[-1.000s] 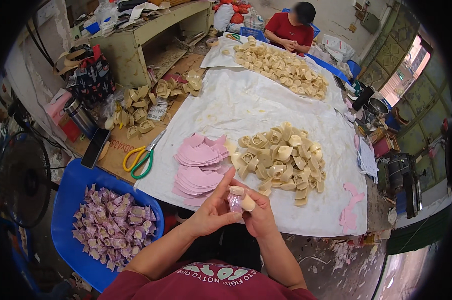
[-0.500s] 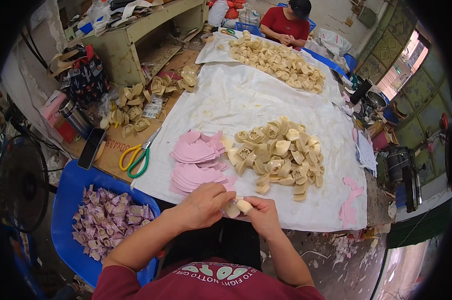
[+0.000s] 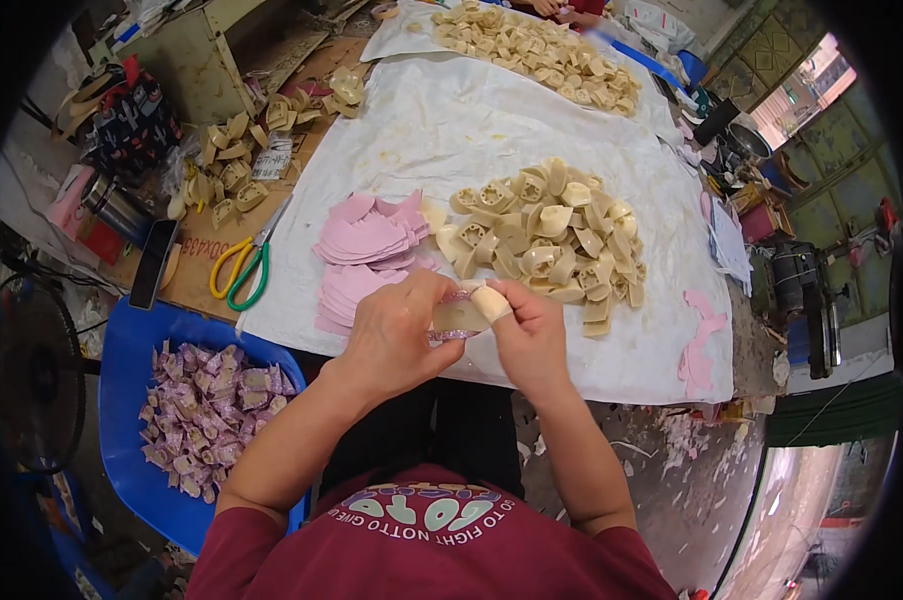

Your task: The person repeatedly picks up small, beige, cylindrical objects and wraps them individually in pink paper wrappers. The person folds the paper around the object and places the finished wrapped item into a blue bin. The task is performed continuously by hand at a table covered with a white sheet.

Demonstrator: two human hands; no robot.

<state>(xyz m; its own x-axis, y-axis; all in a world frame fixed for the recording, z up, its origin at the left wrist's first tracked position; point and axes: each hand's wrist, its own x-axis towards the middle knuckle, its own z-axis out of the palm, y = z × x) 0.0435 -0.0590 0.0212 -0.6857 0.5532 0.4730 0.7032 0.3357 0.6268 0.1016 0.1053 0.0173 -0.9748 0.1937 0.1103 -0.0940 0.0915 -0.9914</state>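
Note:
Between my two hands, just over the table's near edge, is a beige shoe heel (image 3: 458, 319) with glittery pink-purple wrapping along its edges. My left hand (image 3: 397, 322) grips its left side, thumb below and fingers above. My right hand (image 3: 532, 335) pinches the other side; its thumb carries a pale cover (image 3: 490, 303). Fingers hide part of the held heel. Beyond my left hand lie stacks of curved pink cut sheets (image 3: 367, 235). Ahead and to the right is a heap of bare beige heels (image 3: 562, 235).
A blue tub (image 3: 122, 400) at my left holds many purple-wrapped pieces (image 3: 207, 410). Scissors (image 3: 247, 265) and a phone (image 3: 155, 262) lie at the table's left. Another heap of beige heels (image 3: 542, 55) sits at the far end, near another person's hands (image 3: 552, 10). Pink scraps (image 3: 704, 335) lie right.
The view has tipped lower, so table things appear higher. My hands have spread slightly apart, and the held heel now shows its beige face and glittery edges between them.

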